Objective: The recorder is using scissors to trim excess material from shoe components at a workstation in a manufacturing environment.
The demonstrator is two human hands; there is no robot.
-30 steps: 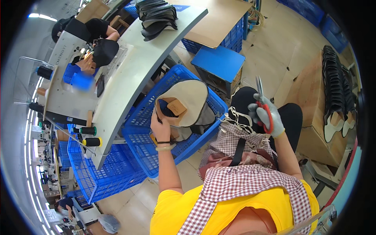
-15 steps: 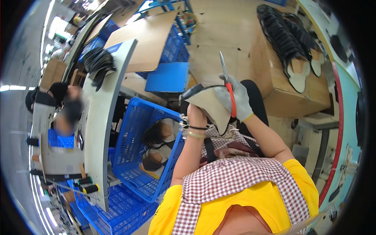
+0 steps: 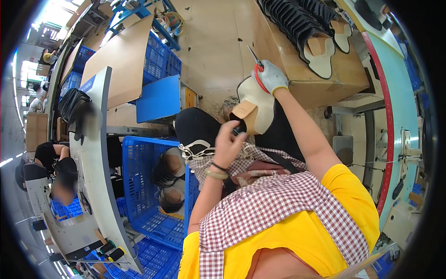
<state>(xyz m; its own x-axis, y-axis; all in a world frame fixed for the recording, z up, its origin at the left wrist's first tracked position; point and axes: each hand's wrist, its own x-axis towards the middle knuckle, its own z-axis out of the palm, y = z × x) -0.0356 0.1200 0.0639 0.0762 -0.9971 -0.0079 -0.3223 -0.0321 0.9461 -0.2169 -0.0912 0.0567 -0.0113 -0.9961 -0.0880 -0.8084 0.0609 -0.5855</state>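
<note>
A shoe upper (image 3: 264, 107), cream on the side facing me with a tan patch and dark edging, is held over my lap between my two hands. My left hand (image 3: 228, 145), bare and slightly blurred, has its fingers closed on the upper's dark near end. In a pale work glove, my right hand (image 3: 274, 76) grips red-handled scissors (image 3: 260, 80), their blades pointing away from me. The gloved fingers are also against the far edge of the upper. Beyond the hands, more black-and-cream uppers (image 3: 297, 35) are lined up on a cardboard box (image 3: 297, 69).
To my left, a blue plastic crate (image 3: 134, 186) contains several shoe uppers (image 3: 168, 168). A grey workbench (image 3: 93, 153) stands beyond it, carrying a stack of dark pieces (image 3: 73, 107). Another person (image 3: 65, 162) sits past the bench. A red-edged table (image 3: 386, 139) stands right.
My view has shifted rightward. The upper has turned from its side to show its cream inner face and tan patch. My left hand has moved to its near end; the right still grips the scissors.
</note>
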